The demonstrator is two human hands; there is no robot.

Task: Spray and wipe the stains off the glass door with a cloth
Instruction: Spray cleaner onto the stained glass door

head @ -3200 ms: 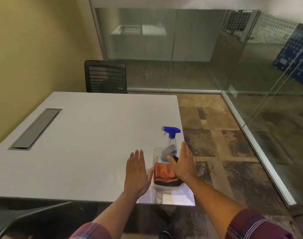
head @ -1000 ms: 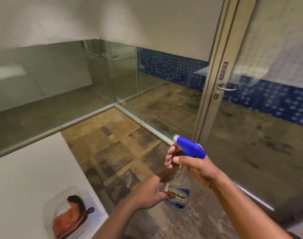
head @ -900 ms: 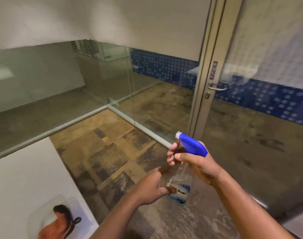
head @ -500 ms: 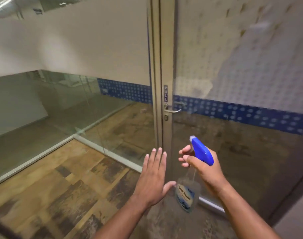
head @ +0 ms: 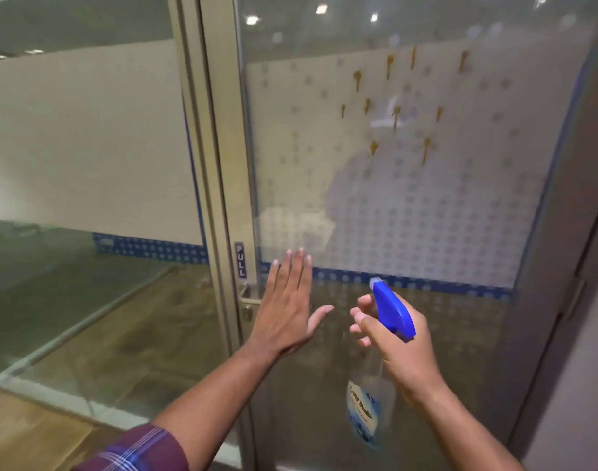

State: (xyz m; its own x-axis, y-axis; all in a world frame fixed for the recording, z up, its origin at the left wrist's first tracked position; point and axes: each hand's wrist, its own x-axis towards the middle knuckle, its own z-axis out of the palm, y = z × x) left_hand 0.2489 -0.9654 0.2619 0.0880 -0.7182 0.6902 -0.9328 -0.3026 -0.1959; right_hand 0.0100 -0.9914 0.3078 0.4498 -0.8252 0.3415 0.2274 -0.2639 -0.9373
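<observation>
The glass door (head: 409,215) fills the right of the view, frosted with a dot pattern and a blue band. Several orange-brown drip stains (head: 396,113) sit high on the pane. My right hand (head: 396,345) grips a clear spray bottle (head: 369,402) by its neck, fingers at the trigger of the blue spray head (head: 391,311), nozzle aimed up at the glass. My left hand (head: 287,307) is held flat with straight fingers in front of the glass near the handle; I cannot tell whether it touches. No cloth is in view.
The metal door frame (head: 219,198) carries a PULL label (head: 240,260) and a lever handle (head: 246,300). A fixed glass wall (head: 87,164) stands to the left over a wood-pattern floor (head: 25,433). A wall edge (head: 583,334) borders the door on the right.
I turned from the table to the door with the spray bottle in my right hand. My left hand let go of the bottle and rose flat toward the glass. The cloth left the view.
</observation>
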